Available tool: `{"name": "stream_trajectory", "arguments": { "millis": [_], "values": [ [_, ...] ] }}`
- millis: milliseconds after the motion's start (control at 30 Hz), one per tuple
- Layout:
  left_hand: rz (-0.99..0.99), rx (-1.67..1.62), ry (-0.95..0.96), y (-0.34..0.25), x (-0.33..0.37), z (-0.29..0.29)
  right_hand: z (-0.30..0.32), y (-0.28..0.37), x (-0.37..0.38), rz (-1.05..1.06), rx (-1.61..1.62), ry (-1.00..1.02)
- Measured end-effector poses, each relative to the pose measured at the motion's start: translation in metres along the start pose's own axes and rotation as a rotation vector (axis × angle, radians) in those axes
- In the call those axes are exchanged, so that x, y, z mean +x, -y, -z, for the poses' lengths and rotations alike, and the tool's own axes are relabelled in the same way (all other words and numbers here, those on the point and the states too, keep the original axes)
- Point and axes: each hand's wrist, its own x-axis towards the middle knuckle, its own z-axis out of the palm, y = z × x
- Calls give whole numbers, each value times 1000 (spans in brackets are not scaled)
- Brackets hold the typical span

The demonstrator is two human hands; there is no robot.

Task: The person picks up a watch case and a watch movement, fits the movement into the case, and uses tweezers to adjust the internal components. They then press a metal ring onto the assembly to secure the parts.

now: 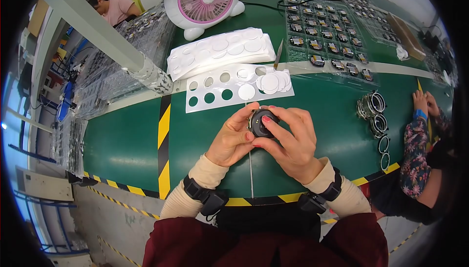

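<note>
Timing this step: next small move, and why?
Probably a light press by the right hand on the dark round part: one fingertip appears to lie on its face, and the left hand supports its edge.

One head-worn fisheye view — close, facing down over the green table [127,140].
</note>
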Motion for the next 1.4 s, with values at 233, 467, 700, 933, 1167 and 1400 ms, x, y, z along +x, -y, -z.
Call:
{"name": "stream_trajectory", "arguments": {
  "millis": [233,467,700,933,1167,1400],
  "values": [
    [-6,11,-1,1,-1,1,1,1,1,5,2,6],
    [4,26,-8,0,-2,1,2,2,0,10,-1,15],
    [4,68,-6,-1,-2,-2,2,1,-1,19,1,27],
    [-19,119,-76,0,-1,-8,1,-1,1,42,-58,51],
    [11,-41,-37,-1,3,4,-6,0,-1,1,-131,106],
    [-81,17,-46,1,6,-2,-5,-7,2,-7,-23,144]
  ]
}}
